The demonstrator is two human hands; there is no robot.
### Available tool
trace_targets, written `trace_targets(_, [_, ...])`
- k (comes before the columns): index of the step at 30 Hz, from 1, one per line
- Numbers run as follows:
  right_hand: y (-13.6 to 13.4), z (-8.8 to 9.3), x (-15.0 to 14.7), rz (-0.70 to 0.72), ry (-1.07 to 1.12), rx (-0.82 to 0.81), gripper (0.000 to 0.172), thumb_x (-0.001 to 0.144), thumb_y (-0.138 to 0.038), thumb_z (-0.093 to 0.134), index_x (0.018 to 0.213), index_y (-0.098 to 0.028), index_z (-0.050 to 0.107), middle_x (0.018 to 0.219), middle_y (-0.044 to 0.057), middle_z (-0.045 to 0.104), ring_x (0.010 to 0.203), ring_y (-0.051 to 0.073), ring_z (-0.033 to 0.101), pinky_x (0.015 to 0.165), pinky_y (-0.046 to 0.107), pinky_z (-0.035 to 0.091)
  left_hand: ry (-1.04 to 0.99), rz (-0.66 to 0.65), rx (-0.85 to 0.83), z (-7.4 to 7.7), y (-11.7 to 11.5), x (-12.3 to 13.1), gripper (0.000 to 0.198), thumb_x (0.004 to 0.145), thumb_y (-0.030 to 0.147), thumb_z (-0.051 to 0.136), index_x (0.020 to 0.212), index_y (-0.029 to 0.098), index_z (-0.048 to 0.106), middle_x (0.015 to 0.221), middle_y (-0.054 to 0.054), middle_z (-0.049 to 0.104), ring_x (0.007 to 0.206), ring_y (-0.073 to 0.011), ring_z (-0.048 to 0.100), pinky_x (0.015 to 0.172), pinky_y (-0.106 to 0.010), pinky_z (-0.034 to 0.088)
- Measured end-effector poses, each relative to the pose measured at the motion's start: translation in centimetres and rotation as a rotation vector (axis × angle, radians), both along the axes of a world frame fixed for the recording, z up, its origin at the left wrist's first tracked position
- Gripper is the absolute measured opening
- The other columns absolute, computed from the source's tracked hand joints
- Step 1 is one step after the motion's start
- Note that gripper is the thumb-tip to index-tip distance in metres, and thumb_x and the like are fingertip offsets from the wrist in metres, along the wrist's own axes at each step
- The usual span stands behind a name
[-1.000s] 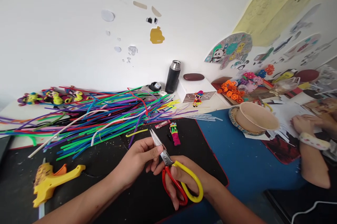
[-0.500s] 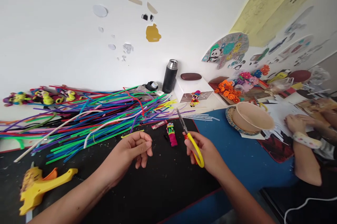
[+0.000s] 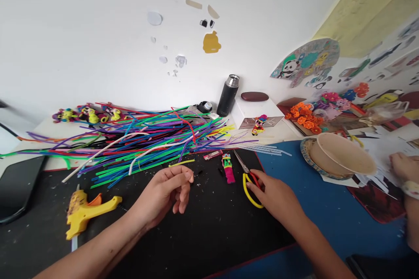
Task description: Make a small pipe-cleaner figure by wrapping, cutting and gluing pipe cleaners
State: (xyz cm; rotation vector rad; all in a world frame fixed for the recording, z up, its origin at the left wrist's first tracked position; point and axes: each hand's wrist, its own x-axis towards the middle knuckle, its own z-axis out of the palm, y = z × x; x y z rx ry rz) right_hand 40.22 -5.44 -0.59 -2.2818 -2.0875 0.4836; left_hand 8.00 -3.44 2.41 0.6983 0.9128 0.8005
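Observation:
My right hand (image 3: 274, 194) has its fingers on the red and yellow handles of a pair of scissors (image 3: 242, 164). The scissors lie low at the black mat (image 3: 203, 231), blades pointing away from me. Left of them, my left hand (image 3: 170, 189) hovers with thumb and forefinger pinched and the other fingers curled; whatever is between the tips is too small to make out. Between the hands lies a small pipe-cleaner figure (image 3: 228, 168), pink below and green above. A small red and white packet (image 3: 212, 155) is just beyond it. A yellow pipe cleaner (image 3: 182, 163) lies behind my left hand.
Loose pipe cleaners (image 3: 153, 143) spread along the back. A yellow glue gun (image 3: 88, 213) and a phone (image 3: 19, 187) lie left. Behind stand a black flask (image 3: 228, 95) and white box (image 3: 253, 111). To the right are a bowl (image 3: 347, 154) and another person's hand (image 3: 404, 166).
My right hand has lowered the scissors toward the mat, and they now lie flatter beside the figure. My left hand keeps its pinch. The view has swung left, bringing the phone in.

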Motion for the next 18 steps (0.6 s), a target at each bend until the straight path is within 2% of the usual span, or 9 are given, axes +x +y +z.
trace_targets(5, [-0.3, 0.9, 0.9, -0.042, 0.064, 0.026, 0.042, 0.1, -0.044, 0.057, 0.131, -0.024, 0.075, 0.096, 0.01, 0.084, 0.087, 0.031, 0.078, 0.067, 0.035, 0.048, 0.023, 0.006, 0.029, -0.3, -0.3, -0.2, 0.038, 0.081, 0.05, 0.085, 0.079, 0.016, 0.068, 0.043, 0.01, 0.043, 0.031, -0.0066, 0.041, 0.036, -0.018, 0.023])
trace_targets(8, [-0.7, 1.2, 0.2, -0.084, 0.237, 0.114, 0.042, 0.099, -0.049, 0.058, 0.126, -0.024, 0.078, 0.095, 0.01, 0.084, 0.083, 0.031, 0.077, 0.068, 0.036, 0.052, 0.028, 0.034, 0.043, -0.5, -0.4, -0.3, 0.038, 0.083, 0.05, 0.082, 0.076, 0.017, 0.065, 0.043, 0.012, 0.036, 0.03, -0.0047, 0.034, 0.038, -0.019, 0.02])
trace_targets(9, [-0.9, 1.3, -0.5, -0.092, 0.345, 0.119, 0.042, 0.098, -0.053, 0.059, 0.123, -0.025, 0.079, 0.091, 0.009, 0.083, 0.078, 0.029, 0.076, 0.066, 0.036, 0.052, 0.031, 0.038, 0.045, -0.6, -0.4, -0.4, 0.039, 0.084, 0.05, 0.08, 0.074, 0.017, 0.063, 0.043, 0.012, 0.034, 0.031, -0.0043, 0.032, 0.039, -0.019, 0.019])
trace_targets(13, [-1.4, 1.3, -4.8, -0.041, 0.875, -0.056, 0.041, 0.096, -0.057, 0.066, 0.114, -0.023, 0.079, 0.076, 0.004, 0.075, 0.061, 0.022, 0.07, 0.059, 0.033, 0.052, 0.065, 0.047, 0.067, -0.8, -0.6, -0.4, 0.044, 0.085, 0.053, 0.079, 0.067, 0.019, 0.056, 0.042, 0.013, 0.028, 0.034, -0.0036, 0.022, 0.04, -0.02, 0.018])
trace_targets(18, [-0.3, 0.9, -10.6, -0.024, 1.177, -0.091, 0.042, 0.097, -0.06, 0.065, 0.092, -0.02, 0.074, 0.056, -0.002, 0.061, 0.046, 0.014, 0.057, 0.048, 0.026, 0.041, 0.137, 0.031, 0.13, -1.3, -0.6, -1.0, 0.054, 0.088, 0.063, 0.075, 0.062, 0.022, 0.05, 0.042, 0.011, 0.029, 0.038, -0.0062, 0.021, 0.041, -0.022, 0.021])
